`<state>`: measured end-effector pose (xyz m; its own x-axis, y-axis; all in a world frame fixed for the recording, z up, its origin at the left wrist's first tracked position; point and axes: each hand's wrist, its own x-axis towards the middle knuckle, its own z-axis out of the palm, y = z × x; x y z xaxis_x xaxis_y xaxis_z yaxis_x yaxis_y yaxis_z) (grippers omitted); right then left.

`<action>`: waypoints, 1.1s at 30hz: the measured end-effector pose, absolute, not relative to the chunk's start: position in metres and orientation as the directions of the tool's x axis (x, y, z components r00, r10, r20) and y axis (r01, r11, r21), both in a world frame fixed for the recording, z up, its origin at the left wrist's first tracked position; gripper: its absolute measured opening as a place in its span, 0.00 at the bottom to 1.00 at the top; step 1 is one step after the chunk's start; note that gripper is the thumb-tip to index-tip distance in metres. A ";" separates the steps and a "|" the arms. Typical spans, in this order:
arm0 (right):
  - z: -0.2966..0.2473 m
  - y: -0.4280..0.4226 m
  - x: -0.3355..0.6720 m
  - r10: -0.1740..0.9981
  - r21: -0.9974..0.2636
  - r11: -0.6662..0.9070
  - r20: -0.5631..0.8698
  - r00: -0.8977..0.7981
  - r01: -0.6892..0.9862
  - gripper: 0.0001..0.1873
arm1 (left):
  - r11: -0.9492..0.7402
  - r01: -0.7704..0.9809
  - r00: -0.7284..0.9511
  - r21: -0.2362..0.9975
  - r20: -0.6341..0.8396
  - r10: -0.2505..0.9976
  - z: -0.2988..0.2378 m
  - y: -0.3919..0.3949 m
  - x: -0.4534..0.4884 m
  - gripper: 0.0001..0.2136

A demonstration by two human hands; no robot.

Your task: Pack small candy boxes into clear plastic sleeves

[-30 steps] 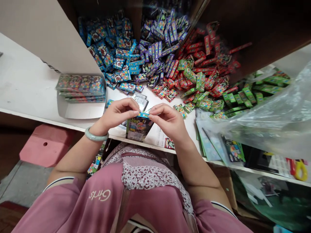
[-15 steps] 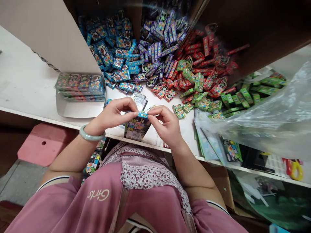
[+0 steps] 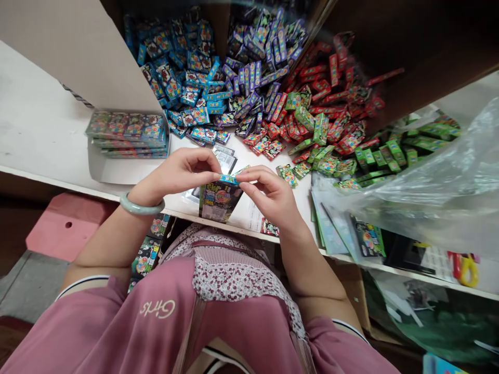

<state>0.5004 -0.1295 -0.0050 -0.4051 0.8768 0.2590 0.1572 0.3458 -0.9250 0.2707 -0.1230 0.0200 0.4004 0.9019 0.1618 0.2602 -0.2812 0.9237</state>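
A printed packet (image 3: 218,201) stands upright at the front edge of the white table (image 3: 35,135), with a small blue box (image 3: 228,179) at its top opening. My left hand (image 3: 181,174) pinches the packet's top from the left, a green bangle (image 3: 139,207) on its wrist. Opposite it, my right hand (image 3: 268,195) pinches the blue box and the packet's top from the right. Behind them lie piles of small boxes: blue (image 3: 183,67), purple (image 3: 259,57), red (image 3: 331,88) and green (image 3: 374,156).
A stack of filled flat packets (image 3: 128,134) lies on white card at the left. Empty packets (image 3: 335,228) and a clear plastic bag (image 3: 440,192) sit at the right, with scissors (image 3: 463,267) beyond. A pink stool (image 3: 66,223) stands below the table.
Both hands stay pinched on the packet's top; they and the packet have shifted slightly up and left in view as the head moved.
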 end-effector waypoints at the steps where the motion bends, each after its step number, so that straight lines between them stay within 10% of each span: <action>1: -0.006 -0.130 0.499 0.889 -0.934 0.323 0.243 -0.388 0.155 0.06 | -0.265 0.282 0.401 0.922 0.137 0.906 0.022 -0.121 0.270 0.10; 19: -0.003 -0.133 0.506 0.692 -0.674 0.689 0.503 -0.518 0.267 0.03 | -0.580 0.272 0.500 0.768 0.403 0.767 0.011 -0.122 0.264 0.06; 33: -0.032 -0.132 0.498 0.553 -0.461 0.831 0.746 -0.371 0.311 0.08 | -0.480 0.193 0.398 0.856 0.379 0.835 -0.001 -0.127 0.261 0.11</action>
<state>0.4979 -0.1319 -0.0324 -0.3713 0.5525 0.7462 0.3109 0.8313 -0.4608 0.2612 -0.1268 -0.0008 0.3983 0.8354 0.3788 0.1927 -0.4800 0.8558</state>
